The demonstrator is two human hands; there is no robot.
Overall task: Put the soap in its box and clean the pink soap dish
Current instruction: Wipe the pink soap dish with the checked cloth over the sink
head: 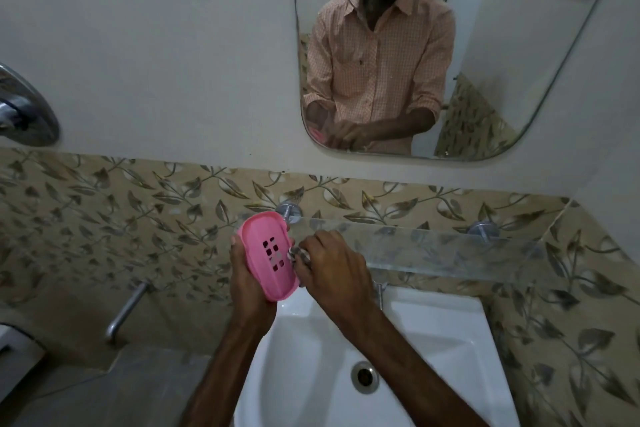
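The pink soap dish (266, 255) is held tilted above the left rim of the sink, its slotted inside facing me. My left hand (247, 282) grips it from below and behind. My right hand (334, 269) is closed on a small crumpled light cloth or scrubber (298, 253), which is pressed against the dish's right edge. The soap and its box are not in view.
A white sink (408, 329) with a metal drain (364, 376) lies below my hands. A glass shelf (433, 246) on metal brackets runs along the leaf-patterned tiles. A mirror (502, 45) hangs above. A metal tap (124, 308) sticks out at the left.
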